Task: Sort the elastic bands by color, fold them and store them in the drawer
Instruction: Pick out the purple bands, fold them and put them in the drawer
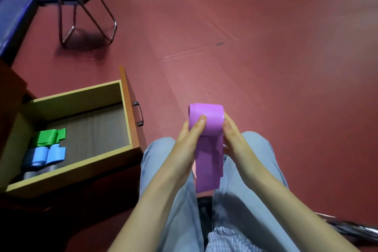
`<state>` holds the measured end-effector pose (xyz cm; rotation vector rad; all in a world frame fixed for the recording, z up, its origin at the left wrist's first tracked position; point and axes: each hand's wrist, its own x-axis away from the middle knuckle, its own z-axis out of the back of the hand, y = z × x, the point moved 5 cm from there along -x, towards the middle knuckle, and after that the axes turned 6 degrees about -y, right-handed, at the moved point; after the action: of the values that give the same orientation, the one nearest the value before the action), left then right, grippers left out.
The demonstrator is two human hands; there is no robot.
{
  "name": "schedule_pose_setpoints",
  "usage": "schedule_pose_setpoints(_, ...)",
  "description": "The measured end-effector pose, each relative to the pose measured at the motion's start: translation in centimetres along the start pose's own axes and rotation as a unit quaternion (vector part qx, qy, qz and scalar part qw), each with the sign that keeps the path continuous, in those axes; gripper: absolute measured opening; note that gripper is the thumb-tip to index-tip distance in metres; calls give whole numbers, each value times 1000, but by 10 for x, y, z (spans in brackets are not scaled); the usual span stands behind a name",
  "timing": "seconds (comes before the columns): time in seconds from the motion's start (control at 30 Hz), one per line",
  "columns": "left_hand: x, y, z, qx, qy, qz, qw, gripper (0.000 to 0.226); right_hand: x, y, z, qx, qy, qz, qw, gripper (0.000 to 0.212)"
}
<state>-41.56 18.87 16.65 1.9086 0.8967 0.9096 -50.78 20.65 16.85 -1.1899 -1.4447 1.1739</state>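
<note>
Above lap: left hand, right hand each grip-pinching purple band roll.

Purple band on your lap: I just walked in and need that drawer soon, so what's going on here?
A seated person is rolling up a purple elastic band over their lap, left hand and right hand gripping the roll while its tail hangs down. The open drawer on the left already holds a folded green band and a light blue band.
</note>
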Motion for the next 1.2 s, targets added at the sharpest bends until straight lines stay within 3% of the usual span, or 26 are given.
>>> schedule_pose_setpoints(0.1,0,0,3,-25,9,-13,1000,48,-1,-3,0,12,4,6,1000,17)
schedule_pose_setpoints(0.33,2,4,10,-45,8,-59,997,28,1,0,12,-15,36,-29,999,45)
schedule_pose_setpoints(0.47,3,6,10,-42,20,-67,997,23,1,1,14,-5,37,-60,998,32)
schedule_pose_setpoints(0.7,3,4,10,-39,-14,-27,999,51,-2,-10,7,20,29,-30,999,32)
schedule_pose_setpoints(0.83,2,3,11,-43,-15,-19,999,56,-4,-14,-1,45,3,-13,999,40)
schedule_pose_setpoints(1.07,2,4,9,-34,-18,-15,999,54,-6,-9,4,-22,22,-36,999,43)
schedule_pose_setpoints(1.2,6,-1,11,-72,-52,42,995,60,-9,-7,11,-38,58,-7,998,45)
